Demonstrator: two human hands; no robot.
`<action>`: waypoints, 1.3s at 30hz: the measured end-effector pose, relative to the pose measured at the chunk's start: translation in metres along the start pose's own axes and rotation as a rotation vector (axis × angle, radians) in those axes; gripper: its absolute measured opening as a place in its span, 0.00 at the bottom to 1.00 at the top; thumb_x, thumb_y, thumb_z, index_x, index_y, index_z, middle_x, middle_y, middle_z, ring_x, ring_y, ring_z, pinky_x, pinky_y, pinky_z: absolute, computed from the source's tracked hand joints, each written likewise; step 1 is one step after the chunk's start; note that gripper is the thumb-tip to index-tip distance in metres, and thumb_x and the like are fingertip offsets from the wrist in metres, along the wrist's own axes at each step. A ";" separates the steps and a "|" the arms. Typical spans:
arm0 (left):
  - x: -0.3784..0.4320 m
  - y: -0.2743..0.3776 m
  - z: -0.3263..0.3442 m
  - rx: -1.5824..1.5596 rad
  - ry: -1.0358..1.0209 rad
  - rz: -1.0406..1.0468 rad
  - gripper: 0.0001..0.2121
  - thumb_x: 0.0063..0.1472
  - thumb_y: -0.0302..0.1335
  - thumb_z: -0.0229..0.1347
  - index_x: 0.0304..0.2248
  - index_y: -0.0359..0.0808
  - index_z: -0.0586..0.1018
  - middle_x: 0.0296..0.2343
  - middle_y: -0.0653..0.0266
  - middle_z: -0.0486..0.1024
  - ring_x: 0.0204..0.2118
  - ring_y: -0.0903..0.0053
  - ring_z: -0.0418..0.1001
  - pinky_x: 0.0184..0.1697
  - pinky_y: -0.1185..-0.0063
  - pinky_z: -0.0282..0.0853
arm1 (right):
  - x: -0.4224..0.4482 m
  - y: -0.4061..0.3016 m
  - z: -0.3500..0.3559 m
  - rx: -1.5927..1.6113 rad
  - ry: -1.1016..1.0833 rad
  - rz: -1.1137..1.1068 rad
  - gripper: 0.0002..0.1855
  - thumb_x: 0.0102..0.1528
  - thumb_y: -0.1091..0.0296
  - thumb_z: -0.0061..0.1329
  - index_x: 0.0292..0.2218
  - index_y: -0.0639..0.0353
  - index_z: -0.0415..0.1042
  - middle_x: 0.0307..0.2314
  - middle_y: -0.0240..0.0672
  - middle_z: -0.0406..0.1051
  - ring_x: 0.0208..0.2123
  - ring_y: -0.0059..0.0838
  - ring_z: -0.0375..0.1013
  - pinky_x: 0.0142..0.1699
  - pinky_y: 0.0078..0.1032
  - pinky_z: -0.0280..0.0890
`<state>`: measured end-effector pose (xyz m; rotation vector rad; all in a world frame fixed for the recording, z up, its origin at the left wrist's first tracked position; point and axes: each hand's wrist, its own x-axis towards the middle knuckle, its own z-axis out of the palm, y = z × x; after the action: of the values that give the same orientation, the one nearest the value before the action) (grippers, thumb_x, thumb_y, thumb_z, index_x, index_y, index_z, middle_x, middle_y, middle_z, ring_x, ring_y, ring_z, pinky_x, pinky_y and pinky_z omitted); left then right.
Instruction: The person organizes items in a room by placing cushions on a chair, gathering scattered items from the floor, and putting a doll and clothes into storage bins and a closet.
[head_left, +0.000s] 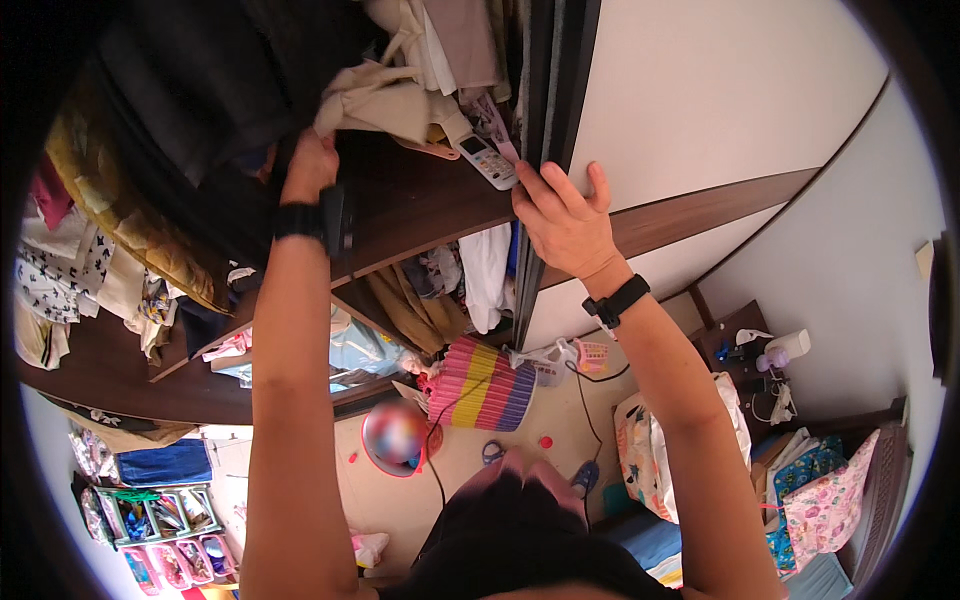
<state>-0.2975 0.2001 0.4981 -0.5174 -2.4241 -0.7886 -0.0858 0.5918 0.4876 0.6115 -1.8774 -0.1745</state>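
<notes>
My left hand (311, 161) reaches into an open wardrobe, its fingers closed on the lower end of a cream garment (375, 101). Black clothing (210, 82) hangs close beside that hand and hides part of it. My right hand (566, 217) has its fingers apart and rests against the dark edge of the sliding door (559, 82). Near its fingertips, a white remote control (486, 161) with a small display lies on the brown wooden shelf (420, 199). Behind the remote are a lilac item (491, 124) and a tan item (427, 146), both partly covered.
Below the shelf hang a brown garment (412, 307) and a white garment (484, 277). A striped pleated basket (484, 386) and a red-rimmed round container (394, 439) stand on the floor. A black cable (589, 409) runs near my feet. Bags (645, 450) stand at right.
</notes>
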 end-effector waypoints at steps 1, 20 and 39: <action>0.013 -0.023 -0.010 -0.019 0.001 0.185 0.22 0.60 0.31 0.49 0.53 0.37 0.63 0.52 0.52 0.61 0.52 0.64 0.61 0.53 0.69 0.58 | 0.001 -0.004 0.005 0.012 0.023 0.003 0.08 0.45 0.66 0.44 0.30 0.45 0.71 0.46 0.20 0.64 0.55 0.25 0.52 0.60 0.44 0.35; -0.096 0.083 0.105 0.242 -0.508 -0.374 0.26 0.57 0.40 0.48 0.53 0.36 0.63 0.53 0.54 0.59 0.54 0.64 0.58 0.56 0.70 0.52 | -0.020 0.011 0.009 0.047 -0.022 0.012 0.10 0.48 0.65 0.39 0.32 0.44 0.71 0.44 0.18 0.66 0.56 0.17 0.51 0.59 0.45 0.35; 0.112 0.002 0.053 0.375 -0.141 -0.383 0.20 0.56 0.30 0.48 0.49 0.35 0.66 0.49 0.53 0.64 0.49 0.63 0.63 0.52 0.72 0.58 | -0.034 0.018 0.025 -0.040 0.059 -0.134 0.10 0.44 0.62 0.42 0.29 0.40 0.74 0.37 0.16 0.70 0.59 0.23 0.43 0.53 0.47 0.40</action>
<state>-0.4037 0.2561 0.5285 0.0408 -2.7573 -0.4298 -0.1047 0.6196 0.4564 0.7085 -1.7727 -0.2777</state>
